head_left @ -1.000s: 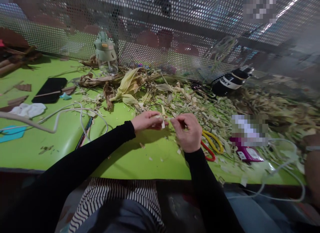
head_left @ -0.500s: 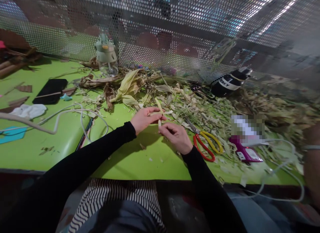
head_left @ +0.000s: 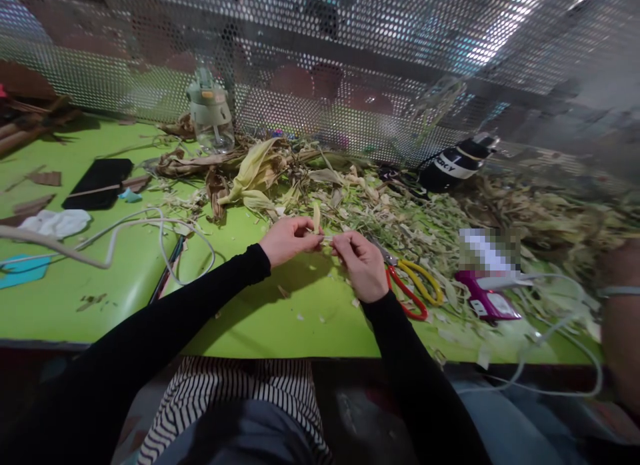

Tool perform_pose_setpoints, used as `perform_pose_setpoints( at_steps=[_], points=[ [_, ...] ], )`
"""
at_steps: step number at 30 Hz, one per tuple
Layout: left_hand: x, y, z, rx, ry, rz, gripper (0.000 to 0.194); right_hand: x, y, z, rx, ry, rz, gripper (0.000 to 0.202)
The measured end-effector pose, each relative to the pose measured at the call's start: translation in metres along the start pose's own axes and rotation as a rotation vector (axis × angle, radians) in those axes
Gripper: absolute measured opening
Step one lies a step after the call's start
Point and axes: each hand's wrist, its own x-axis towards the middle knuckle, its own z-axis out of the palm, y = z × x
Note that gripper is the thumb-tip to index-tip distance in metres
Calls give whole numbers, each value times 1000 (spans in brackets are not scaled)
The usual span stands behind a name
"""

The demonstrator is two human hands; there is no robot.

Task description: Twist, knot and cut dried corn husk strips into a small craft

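Above the green table, my left hand [head_left: 291,240] pinches a pale corn husk strip [head_left: 317,215], whose yellowish end sticks up beyond the fingers. Close by on the right, my right hand [head_left: 361,262] is closed at the fingertips on a thin whitish length that spans the small gap to the left hand. It looks like part of the same husk piece, though the fingers cover where they join. Beside my right wrist lie scissors [head_left: 413,288] with one red and one yellow handle. A bunch of pale husks [head_left: 255,168] rests beyond my left hand.
Shredded husk scraps [head_left: 380,205] spread over the back and right. A clear bottle [head_left: 213,118] and a dark bottle [head_left: 453,166] stand near the perforated metal screen [head_left: 280,52]. At left are a phone [head_left: 97,183] and a white cable [head_left: 115,242]; another person's arm [head_left: 623,312] is at right.
My right hand has moved up slightly and turned, so the piece between the hands now runs sideways instead of downward. The left hand stays nearly in place.
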Motion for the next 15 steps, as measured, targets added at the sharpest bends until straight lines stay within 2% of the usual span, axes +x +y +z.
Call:
perform_pose_setpoints(
  at_steps=[4, 7, 10, 13, 15],
  points=[
    [-3, 2, 1, 33, -86, -45, 11, 4, 4, -1, -36, 17, -52, 29],
    [-6, 0, 4, 110, -163, -25, 15, 5, 4, 2, -51, -5, -117, 23],
    [-7, -5, 8, 142, -249, -56, 15, 3, 5, 4, -11, 0, -116, 22],
    [-7, -11, 11, 43, -288, -156, 11, 2, 4, 4, -47, 9, -121, 21],
    [-5, -12, 12, -91, -234, -213, 11, 2, 2, 3, -131, 102, -171, 19]
  ],
)
